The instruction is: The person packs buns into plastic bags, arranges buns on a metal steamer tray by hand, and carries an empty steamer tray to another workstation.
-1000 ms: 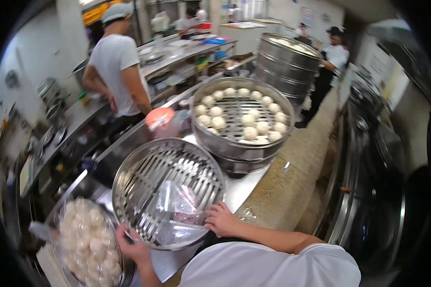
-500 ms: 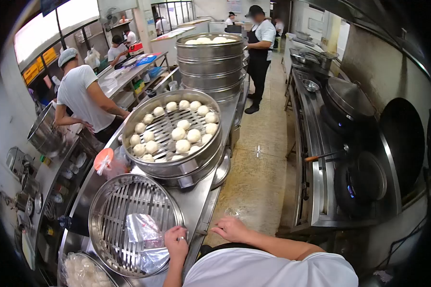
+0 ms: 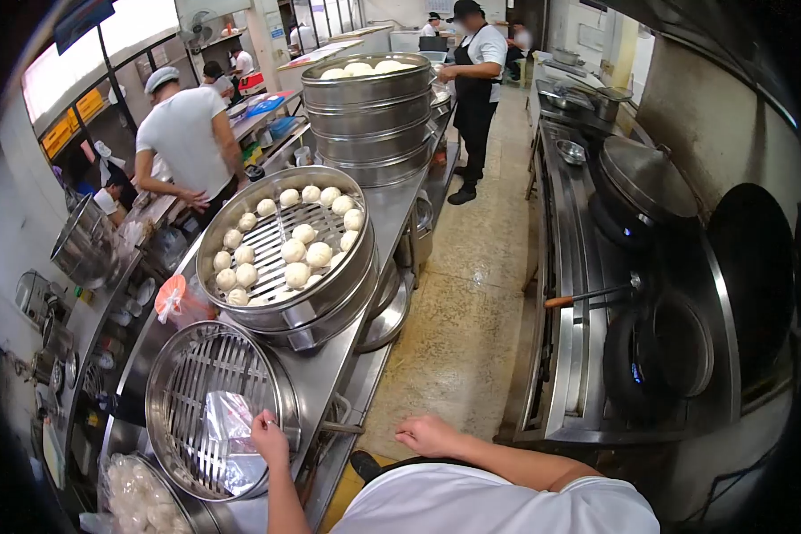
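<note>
On the slatted steamer tray (image 3: 206,365) lies a clear plastic bag (image 3: 225,416), likely light, limp, slippery, best pinched at a bunched edge; left hand (image 3: 270,439) beside it, grip indiscernible; right hand (image 3: 432,437) free, loosely open.

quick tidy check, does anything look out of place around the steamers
A clear plastic bag, lying in the near steamer tray by the left hand, looks slightly odd: the next tray holds buns, not packaging.

The slatted tray (image 3: 185,396) is shiny metal; the bag (image 3: 226,416) (see-through plastic) looks glossy and crinkled.
</note>
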A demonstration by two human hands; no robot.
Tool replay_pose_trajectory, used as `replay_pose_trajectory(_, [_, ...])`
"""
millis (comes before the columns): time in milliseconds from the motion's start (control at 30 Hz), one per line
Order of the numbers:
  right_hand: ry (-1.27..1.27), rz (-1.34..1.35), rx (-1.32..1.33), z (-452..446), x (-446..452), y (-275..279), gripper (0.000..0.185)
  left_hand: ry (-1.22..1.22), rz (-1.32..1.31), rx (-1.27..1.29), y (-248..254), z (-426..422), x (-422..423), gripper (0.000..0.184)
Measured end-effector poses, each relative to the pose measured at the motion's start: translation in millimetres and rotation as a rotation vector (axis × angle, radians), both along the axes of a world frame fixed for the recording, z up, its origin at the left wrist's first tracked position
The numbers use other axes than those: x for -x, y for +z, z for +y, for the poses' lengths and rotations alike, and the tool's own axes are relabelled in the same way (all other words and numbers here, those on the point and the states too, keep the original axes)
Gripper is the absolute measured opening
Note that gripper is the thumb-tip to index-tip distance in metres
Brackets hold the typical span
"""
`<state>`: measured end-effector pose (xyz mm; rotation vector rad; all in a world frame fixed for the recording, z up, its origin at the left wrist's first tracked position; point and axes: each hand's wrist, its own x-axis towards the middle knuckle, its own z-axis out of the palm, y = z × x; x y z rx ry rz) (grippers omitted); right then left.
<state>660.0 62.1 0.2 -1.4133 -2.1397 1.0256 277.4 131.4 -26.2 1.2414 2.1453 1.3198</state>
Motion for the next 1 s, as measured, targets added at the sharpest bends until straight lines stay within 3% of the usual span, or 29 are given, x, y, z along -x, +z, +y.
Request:
replay_pose_trajectory(400, [0.063, 0.009, 0.006, 3.6, -14.1, -2.1, 0.030, 0.037, 0.092, 0.108, 4.7, 2.2, -5.9, 0.037])
replay_pose_trajectory(533, [-0.028, 0.001, 0.073, 13.7, 3.6, 7.3, 0.029, 0.020, 0.044, 0.076, 31.2, 0.1, -24.4, 0.035])
replay_pose_trajectory(633, [-0.033, -0.034, 0.137, 33.6, 21.3, -3.5, 0.026, -0.044, 0.012, 0.113, 20.0, -0.4, -13.6, 0.025])
replay_pose_trajectory(700, [-0.003, -0.009, 0.072, 51.4, 39.4, 10.3, 0.026, -0.048, -0.020, 0.078, 13.6, -0.5, -11.4, 0.026])
replay_pose_trajectory(733, [0.007, 0.012, 0.066, 58.6, 53.2, 18.6, 0.025, -0.048, -0.014, 0.178, 35.0, -2.5, -15.5, 0.029])
replay_pose_trajectory(767, [0.011, 0.035, 0.059, 65.3, 67.7, 27.9, 0.025, -0.074, -0.026, 0.126, 14.6, -1.9, -9.1, 0.032])
replay_pose_trajectory(800, [0.007, 0.058, 0.050, 73.6, 83.8, 33.3, 0.024, -0.105, -0.065, 0.158, 31.6, -4.6, -10.6, 0.034])
replay_pose_trajectory(933, [0.103, 0.137, -0.075, 101.5, 153.1, 45.1, 0.020, -0.207, -0.358, 0.040, 22.9, -8.8, 5.8, 0.030])
replay_pose_trajectory(1000, [0.135, 0.220, -0.129, 109.6, 192.1, 67.9, 0.019, -0.157, -0.358, 0.016, 30.8, -19.1, 26.5, 0.031])
